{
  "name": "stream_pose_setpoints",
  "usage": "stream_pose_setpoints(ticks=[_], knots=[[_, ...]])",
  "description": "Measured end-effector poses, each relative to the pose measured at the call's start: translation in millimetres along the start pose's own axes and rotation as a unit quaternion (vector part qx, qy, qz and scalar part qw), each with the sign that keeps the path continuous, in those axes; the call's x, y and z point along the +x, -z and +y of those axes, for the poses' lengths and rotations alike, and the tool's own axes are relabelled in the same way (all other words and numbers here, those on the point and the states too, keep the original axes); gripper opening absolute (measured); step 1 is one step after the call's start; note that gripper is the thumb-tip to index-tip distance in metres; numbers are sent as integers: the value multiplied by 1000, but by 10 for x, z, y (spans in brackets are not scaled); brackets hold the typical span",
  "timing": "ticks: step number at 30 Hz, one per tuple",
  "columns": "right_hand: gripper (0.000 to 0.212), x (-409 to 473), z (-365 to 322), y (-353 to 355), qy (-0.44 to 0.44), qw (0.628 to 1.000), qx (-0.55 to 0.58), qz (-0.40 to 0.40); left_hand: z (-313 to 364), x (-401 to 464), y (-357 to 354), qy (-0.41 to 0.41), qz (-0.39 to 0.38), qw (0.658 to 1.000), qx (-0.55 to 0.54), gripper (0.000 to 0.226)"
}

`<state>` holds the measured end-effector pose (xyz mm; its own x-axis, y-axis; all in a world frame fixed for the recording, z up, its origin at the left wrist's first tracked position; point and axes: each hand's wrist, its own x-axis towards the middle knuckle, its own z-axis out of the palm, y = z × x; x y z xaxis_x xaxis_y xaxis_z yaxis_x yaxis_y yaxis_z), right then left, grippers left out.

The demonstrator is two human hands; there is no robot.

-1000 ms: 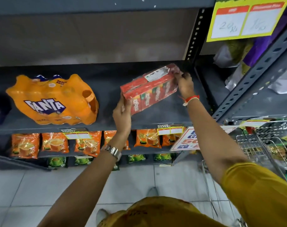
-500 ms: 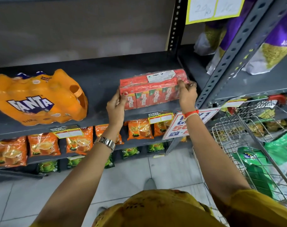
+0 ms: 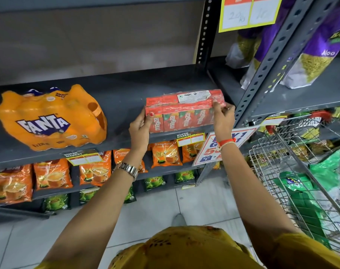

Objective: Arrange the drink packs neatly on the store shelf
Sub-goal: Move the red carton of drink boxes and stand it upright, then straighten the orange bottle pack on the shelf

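Note:
A red shrink-wrapped pack of juice cartons [image 3: 181, 111] rests level on the grey shelf [image 3: 122, 94], near its front edge at the right end. My left hand [image 3: 140, 129] grips the pack's left end, thumb on the front. At the pack's right end my right hand [image 3: 222, 118] pinches the wrap. An orange Fanta bottle pack [image 3: 50, 118] lies on the same shelf to the left, apart from the red pack.
A perforated upright post [image 3: 262, 68] stands just right of the pack. Purple snack bags [image 3: 318, 53] fill the neighbouring shelf. A wire cart [image 3: 293, 171] with green packets stands at lower right. Orange tea pouches [image 3: 52, 173] line the shelf below. A yellow price sign [image 3: 247, 12] hangs above.
The red pack went from tilted in the air down to flat on the shelf, front face toward me. Both hands stay on its ends; the view has shifted slightly.

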<state>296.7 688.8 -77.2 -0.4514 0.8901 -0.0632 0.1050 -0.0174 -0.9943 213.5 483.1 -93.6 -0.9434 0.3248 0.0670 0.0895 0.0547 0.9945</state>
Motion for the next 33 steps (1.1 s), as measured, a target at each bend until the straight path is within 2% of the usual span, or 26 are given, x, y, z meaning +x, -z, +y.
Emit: stream_pose_setpoints(ticks=[4,18,22,25,28,31,33], knots=[[48,-10,7,-3,-3,1000,0,7,-15,3,-8,3,-1,1000,11,43],[46,-88,32,-32,26,999,16,17,45,-82,-36,-4,16,1000,19,46],[42,-407,73,-150,65,990,82,95,167,-283,77,-9,52,998,14,53],[28,-842,224,-376,96,985,65,126,117,-523,430,-68,112,990,56,39],[18,-1323,370,-779,103,993,43,44,-25,-653,1083,-125,220,961,114,25],[17,-1729,344,-1258,95,989,62,-92,-103,-599,1896,-115,323,933,107,24],[16,-1925,196,-1568,66,982,74,-161,-122,-493,2416,-90,350,929,81,27]])
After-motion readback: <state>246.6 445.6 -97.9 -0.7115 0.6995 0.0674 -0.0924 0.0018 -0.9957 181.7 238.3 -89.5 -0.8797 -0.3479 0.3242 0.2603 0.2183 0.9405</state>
